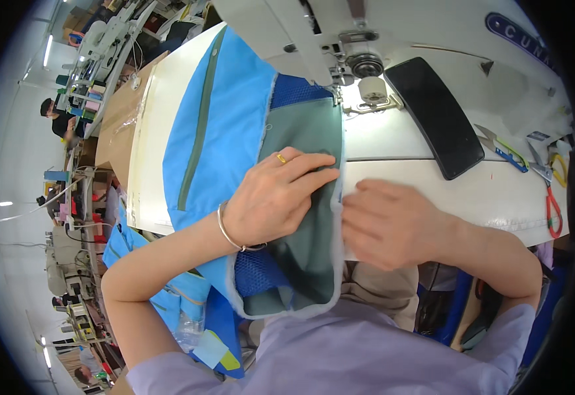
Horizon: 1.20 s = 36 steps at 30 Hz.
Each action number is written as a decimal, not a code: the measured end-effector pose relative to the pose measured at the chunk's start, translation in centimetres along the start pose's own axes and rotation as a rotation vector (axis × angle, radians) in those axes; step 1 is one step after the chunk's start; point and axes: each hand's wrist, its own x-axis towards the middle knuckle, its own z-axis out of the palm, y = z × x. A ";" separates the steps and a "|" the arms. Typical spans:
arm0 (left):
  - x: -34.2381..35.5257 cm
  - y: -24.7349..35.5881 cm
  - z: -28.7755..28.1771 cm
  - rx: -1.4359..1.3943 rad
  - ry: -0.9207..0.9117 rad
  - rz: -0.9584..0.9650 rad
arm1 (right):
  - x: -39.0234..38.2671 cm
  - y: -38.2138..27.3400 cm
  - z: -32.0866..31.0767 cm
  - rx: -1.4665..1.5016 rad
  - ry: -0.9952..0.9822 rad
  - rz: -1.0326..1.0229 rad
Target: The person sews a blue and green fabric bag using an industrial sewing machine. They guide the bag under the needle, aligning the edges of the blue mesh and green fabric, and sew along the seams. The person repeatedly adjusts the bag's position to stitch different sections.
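A blue and grey-green fabric piece point(304, 131) with dark blue mesh and a pale binding lies under the needle area of the sewing machine point(335, 92). A long green zipper point(202, 118) runs down its blue part. My left hand point(281, 191), with a ring and a bracelet, rests on the grey-green cloth. Its index and middle fingers stretch toward the bound right edge. Beside that edge is my right hand point(389, 220), its fingers bent and blurred by motion. Whether they pinch the binding cannot be made out. The lower end of the piece hangs over my lap.
On the machine bed lies a black phone point(436, 118), right of the needle. Farther right are small snips point(503, 148) and red-handled scissors point(551, 197). More blue fabric pieces point(182, 296) hang at lower left. Other sewing machines and people stand along the far left.
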 end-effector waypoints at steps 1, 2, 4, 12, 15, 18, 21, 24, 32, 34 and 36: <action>-0.3 -0.1 0.3 -0.011 0.042 -0.027 | 0.1 0.3 0.1 -0.041 0.058 0.062; -0.6 -0.3 0.7 -0.022 0.084 -0.054 | 0.3 0.7 0.5 -0.082 0.116 0.125; -1.1 -0.3 1.2 -0.034 0.143 -0.091 | 0.5 0.9 1.0 -0.093 0.149 0.195; -1.2 -0.9 1.4 -0.058 0.153 -0.057 | -0.1 0.4 1.5 0.044 0.082 0.189; -1.4 -1.5 1.1 -0.068 0.130 -0.040 | 0.2 0.5 0.9 0.061 0.059 0.230; -1.4 -1.7 1.0 -0.083 0.118 -0.034 | 0.0 0.5 1.3 0.059 0.034 0.154; -1.3 -1.8 1.0 -0.078 0.122 -0.026 | -0.1 0.4 1.6 0.060 0.016 0.141; -1.3 -2.2 0.7 -0.071 0.101 0.009 | 0.3 0.4 1.1 0.108 -0.019 0.118; -0.1 -1.8 -0.2 -0.078 0.053 -0.048 | 0.2 0.4 0.6 0.152 -0.135 0.188; -0.1 -2.4 -0.1 -0.123 0.034 -0.067 | 0.2 0.4 0.7 0.148 -0.127 0.185; -0.4 -3.3 -0.4 -0.208 0.019 -0.108 | 0.2 0.4 0.9 0.124 -0.101 0.161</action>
